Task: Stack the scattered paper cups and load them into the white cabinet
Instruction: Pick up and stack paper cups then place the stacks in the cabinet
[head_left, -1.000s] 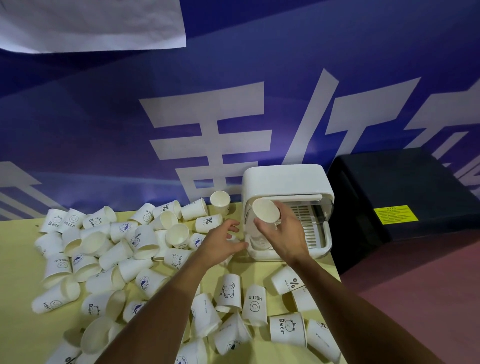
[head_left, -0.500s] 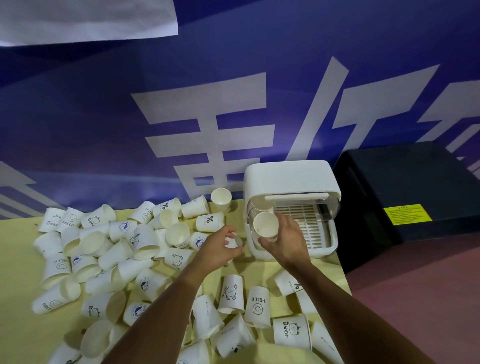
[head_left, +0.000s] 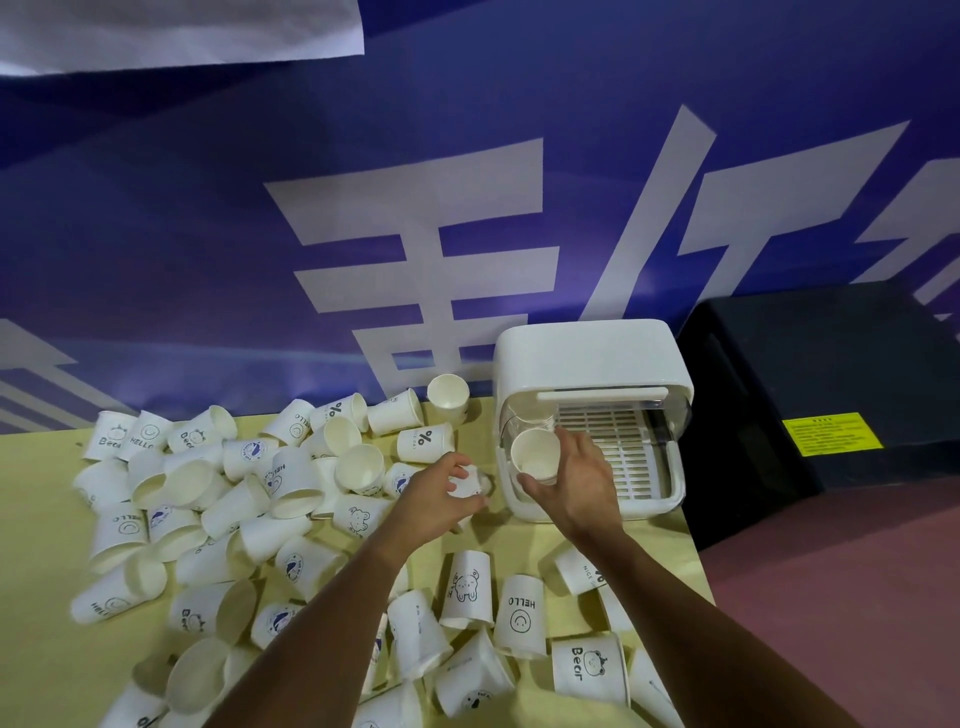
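Observation:
My right hand (head_left: 576, 480) holds a white paper cup (head_left: 535, 454), mouth towards me, at the left front of the open white cabinet (head_left: 587, 353). Inside the cabinet a slatted white tray (head_left: 618, 447) shows, with another cup (head_left: 527, 415) behind the held one. My left hand (head_left: 439, 491) grips a small printed paper cup (head_left: 470, 480) on the yellow table (head_left: 41, 571), just left of the cabinet. Several scattered paper cups (head_left: 291, 483) lie on their sides or stand over the table's left and near side.
A black box (head_left: 831, 374) with a yellow label stands right of the cabinet. A blue banner wall (head_left: 415, 208) rises behind the table. One cup (head_left: 448, 392) stands upright by the wall. The table's right edge drops to a reddish floor (head_left: 857, 597).
My right hand has lowered the cup from the cabinet's upper opening to its lower left front. My left hand has closed round a cup on the table.

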